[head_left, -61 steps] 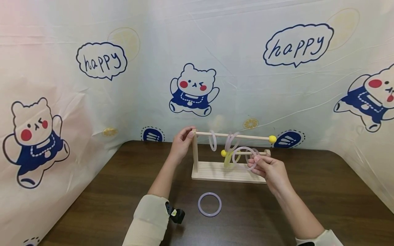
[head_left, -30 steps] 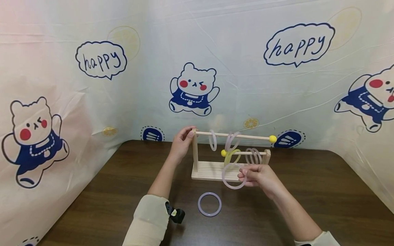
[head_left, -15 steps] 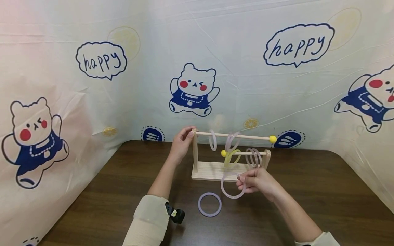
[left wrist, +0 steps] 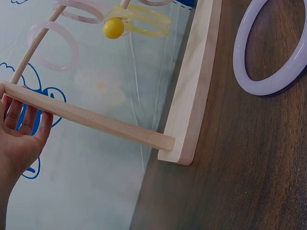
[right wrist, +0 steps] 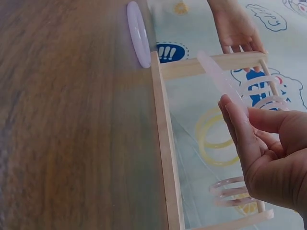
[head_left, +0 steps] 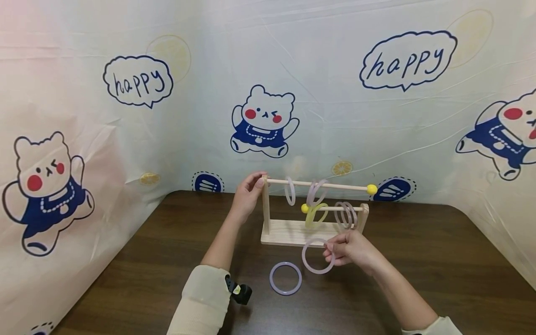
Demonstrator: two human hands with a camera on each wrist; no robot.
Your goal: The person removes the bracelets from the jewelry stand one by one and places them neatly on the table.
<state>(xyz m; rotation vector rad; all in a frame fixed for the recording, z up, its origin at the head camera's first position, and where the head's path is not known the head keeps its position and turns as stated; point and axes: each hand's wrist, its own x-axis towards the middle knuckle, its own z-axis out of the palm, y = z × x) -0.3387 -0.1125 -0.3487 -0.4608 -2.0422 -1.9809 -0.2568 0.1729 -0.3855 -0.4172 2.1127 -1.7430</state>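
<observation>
My left hand [head_left: 247, 197] grips the top of the left post [head_left: 265, 207] of a wooden two-rod rack. In the left wrist view its fingers lie behind that post. Between thumb and fingers, my right hand [head_left: 356, 251] pinches a pale pink ring [head_left: 304, 258], held just in front of the rack's base [head_left: 284, 231]. The upper rod [head_left: 345, 187] carries pale rings at its left and middle. Yellow rings [head_left: 309, 218] hang by the bead of the lower rod, and several pinkish rings sit toward its right end. A lilac ring [head_left: 271, 278] lies flat on the table.
The dark wooden table [head_left: 167, 288] has a printed curtain [head_left: 201, 116] with bears behind it and at both sides. Yellow beads cap the rods, the upper bead [head_left: 371, 189] at the right and the lower bead [head_left: 304, 209] near the middle.
My right hand has carried the pale pink ring from beside the lower rod down and toward me, to in front of the base. The left hand stays on the post.
</observation>
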